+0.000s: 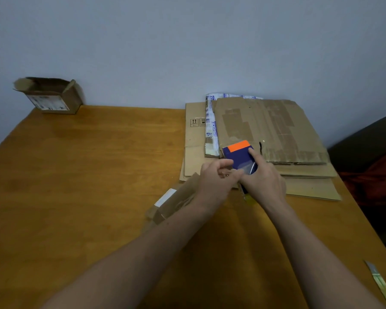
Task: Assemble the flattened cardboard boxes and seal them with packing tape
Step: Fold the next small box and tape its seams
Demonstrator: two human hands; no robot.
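A blue tape dispenser (237, 155) with an orange front plate is held above the near edge of the flattened cardboard stack (270, 128). My right hand (263, 179) grips the dispenser, index finger laid along its side. My left hand (216, 177) pinches at the tape end by the dispenser's mouth. A small cardboard box (176, 201) lies on its side on the table under my left wrist, partly hidden by my arm.
The wooden table (87, 175) stands against a pale wall. An open small cardboard box (50, 95) sits at the far left corner. A utility knife (381, 286) lies at the near right edge. A dark sofa (370, 157) stands beyond the right edge.
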